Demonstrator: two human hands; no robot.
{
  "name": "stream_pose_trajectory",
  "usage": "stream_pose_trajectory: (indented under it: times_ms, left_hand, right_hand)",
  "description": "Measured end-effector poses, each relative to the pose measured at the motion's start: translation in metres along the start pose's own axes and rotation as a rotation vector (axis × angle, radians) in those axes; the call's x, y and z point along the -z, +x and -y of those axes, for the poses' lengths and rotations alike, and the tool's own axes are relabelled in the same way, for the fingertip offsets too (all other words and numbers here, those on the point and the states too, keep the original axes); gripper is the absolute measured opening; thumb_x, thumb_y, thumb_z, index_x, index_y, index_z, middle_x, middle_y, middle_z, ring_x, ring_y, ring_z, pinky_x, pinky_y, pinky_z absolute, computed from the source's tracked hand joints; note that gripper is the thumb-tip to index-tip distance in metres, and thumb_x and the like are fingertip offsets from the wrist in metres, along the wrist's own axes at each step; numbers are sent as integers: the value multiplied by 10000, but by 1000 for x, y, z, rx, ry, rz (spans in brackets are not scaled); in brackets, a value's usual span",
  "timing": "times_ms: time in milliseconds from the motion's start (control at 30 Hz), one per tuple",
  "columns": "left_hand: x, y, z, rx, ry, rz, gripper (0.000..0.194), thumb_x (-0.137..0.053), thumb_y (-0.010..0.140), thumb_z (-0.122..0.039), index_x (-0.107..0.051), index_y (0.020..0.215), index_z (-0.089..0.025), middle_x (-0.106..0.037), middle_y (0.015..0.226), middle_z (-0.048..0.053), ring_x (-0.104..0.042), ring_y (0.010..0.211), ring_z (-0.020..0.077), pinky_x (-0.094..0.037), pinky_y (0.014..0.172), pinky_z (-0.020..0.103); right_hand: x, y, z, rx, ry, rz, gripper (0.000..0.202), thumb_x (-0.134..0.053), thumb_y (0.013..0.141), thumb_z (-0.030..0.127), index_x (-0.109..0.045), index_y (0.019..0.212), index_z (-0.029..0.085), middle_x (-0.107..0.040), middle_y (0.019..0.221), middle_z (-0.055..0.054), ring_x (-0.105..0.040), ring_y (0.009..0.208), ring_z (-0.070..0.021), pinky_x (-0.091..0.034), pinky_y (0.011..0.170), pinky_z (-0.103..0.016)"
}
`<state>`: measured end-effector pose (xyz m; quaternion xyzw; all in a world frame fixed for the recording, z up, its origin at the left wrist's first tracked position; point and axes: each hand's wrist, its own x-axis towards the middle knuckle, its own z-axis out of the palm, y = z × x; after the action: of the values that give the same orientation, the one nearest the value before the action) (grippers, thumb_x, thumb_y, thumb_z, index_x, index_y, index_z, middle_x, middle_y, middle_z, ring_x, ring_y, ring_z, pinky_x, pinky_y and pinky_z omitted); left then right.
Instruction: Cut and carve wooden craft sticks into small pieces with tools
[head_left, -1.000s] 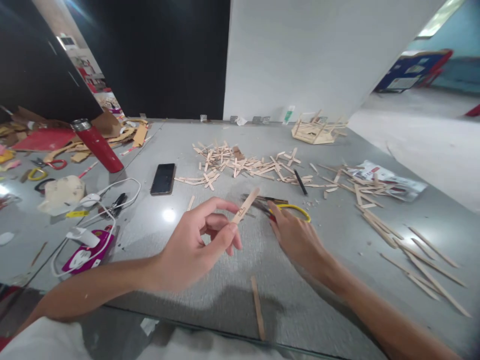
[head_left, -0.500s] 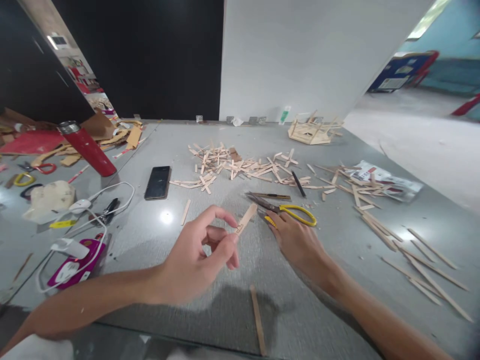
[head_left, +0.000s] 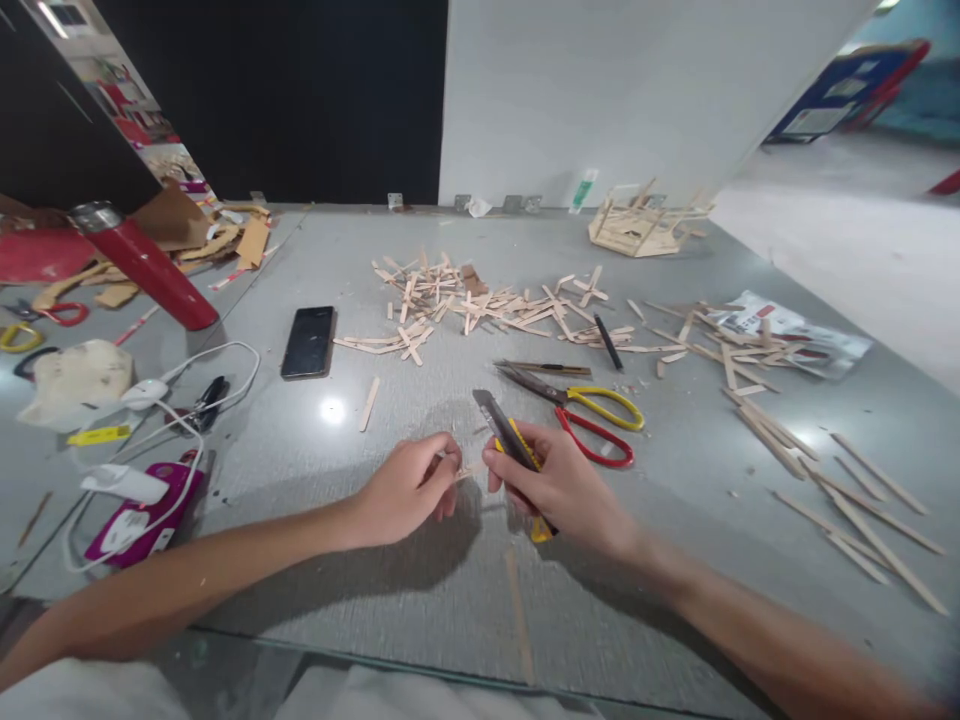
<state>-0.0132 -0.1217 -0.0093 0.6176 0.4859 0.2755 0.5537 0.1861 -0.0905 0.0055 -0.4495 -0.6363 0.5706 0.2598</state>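
My right hand (head_left: 574, 485) is closed around a yellow and black utility knife (head_left: 517, 447), its blade end pointing up and away to the left. Just left of it, my left hand (head_left: 416, 485) pinches a short wooden craft stick (head_left: 470, 470), most of which is hidden by the fingers. Beyond my right hand lie scissors (head_left: 600, 420) with one yellow and one red handle. A longer wooden stick (head_left: 519, 615) rests on the table near its front edge, below my hands. Another short stick (head_left: 369, 404) lies to the left.
A pile of craft sticks (head_left: 465, 305) spreads across the table's middle, with a phone (head_left: 308, 342) to its left. Long strips (head_left: 862, 520) lie at right. A red bottle (head_left: 150, 265), a white cable and a purple power strip (head_left: 146, 515) occupy the left. A wooden stick model (head_left: 637, 232) stands behind.
My right hand has picked up the utility knife from beside the scissors and brought it toward my left hand. My left hand has lowered its stick and turned it flatter.
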Motion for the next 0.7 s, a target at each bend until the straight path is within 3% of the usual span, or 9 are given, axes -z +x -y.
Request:
stream_pose_trajectory:
  times_ms: [167, 267, 400, 467, 567, 700]
  left_hand:
    - [6, 1, 4, -1, -25, -50, 248, -415, 1025, -377, -487, 873, -196, -612, 634, -16, -574, 525, 117, -430, 529, 214]
    - [8, 1, 3, -12, -76, -14, 237, -500, 1000, -407, -544, 985, -175, -598, 676, -20, -567, 536, 102, -421, 527, 202]
    - [13, 4, 1, -3, -56, -16, 277, -495, 997, -399, -597, 903, -159, -569, 655, -22, -529, 506, 89, -405, 511, 201]
    - [18, 6, 1, 21, -14, -5, 303, -479, 998, -394, -599, 845, -162, -571, 647, -21, -527, 483, 89, -400, 494, 204]
    - [27, 9, 3, 78, 100, 10, 312, -484, 985, -370, -591, 774, -168, -577, 629, -22, -534, 440, 92, -394, 458, 207]
    - [33, 13, 8, 60, 230, -10, 309, -519, 964, -317, -610, 714, -160, -595, 572, -17, -539, 394, 92, -388, 445, 208]
  right_hand:
    - [-1, -2, -12, -36, 66, -76, 335, -618, 897, 485, -568, 741, 193, -485, 466, 70, -423, 409, -73, -388, 432, -210]
    - [-4, -4, -11, -23, 116, -145, 345, -638, 878, 527, -568, 803, 198, -549, 541, 51, -454, 430, -81, -414, 433, -222]
    - [-2, -5, -13, -3, 40, -187, 355, -595, 900, 559, -555, 906, 206, -596, 632, 35, -464, 420, -86, -398, 408, -234]
    - [4, -6, -16, 83, -204, -191, 322, -485, 976, 522, -565, 972, 210, -575, 602, 41, -473, 431, -100, -391, 436, -242]
    - [14, -10, -22, 316, -772, -150, 298, -371, 1047, 388, -604, 1003, 207, -643, 700, -23, -578, 577, -144, -404, 531, -267]
    - [15, -15, -31, 523, -1286, -12, 334, -354, 996, 126, -592, 1229, 156, -688, 905, -93, -634, 747, -202, -456, 609, -311]
